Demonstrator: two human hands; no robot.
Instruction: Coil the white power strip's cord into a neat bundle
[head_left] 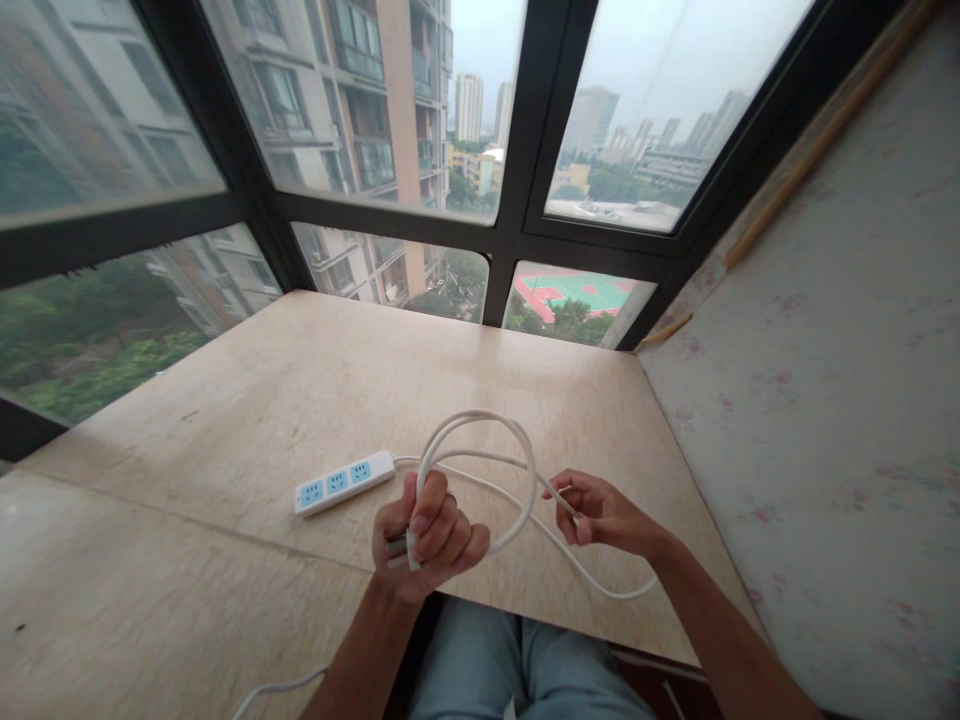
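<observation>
My left hand is closed around the plug end of a white power cord, with metal prongs poking out by the thumb. From this fist the cord rises in round loops above the table. My right hand pinches a stretch of the same cord between thumb and fingers, to the right of the loops. Left of my left hand lies a white power strip with blue socket faces. Its cord leaves the right end, passes behind the loops and curves over the tabletop below my right hand.
The pale wood-patterned tabletop reaches to dark-framed windows. A wall with flowered paper borders it on the right. Another light cable lies near the left forearm. My legs are under the front edge.
</observation>
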